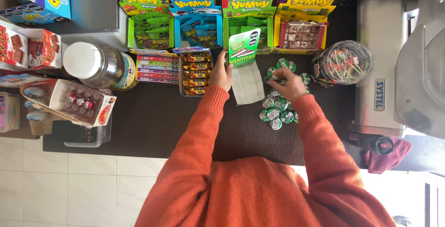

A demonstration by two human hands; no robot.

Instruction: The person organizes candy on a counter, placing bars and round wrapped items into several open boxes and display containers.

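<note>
Open green-and-white candy box [244, 64] upright on counter, small round green candies [276, 108] apparently heaped beside.

both arms stretched forward in orange sleeves, left hand [221, 73] gripping upright, right hand [288, 85] curled, fingers pinched

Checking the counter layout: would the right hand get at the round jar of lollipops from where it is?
Probably yes. The right hand rests over the green round candies, and the lollipop jar lies just to its right on the dark counter, with nothing between them.
</note>
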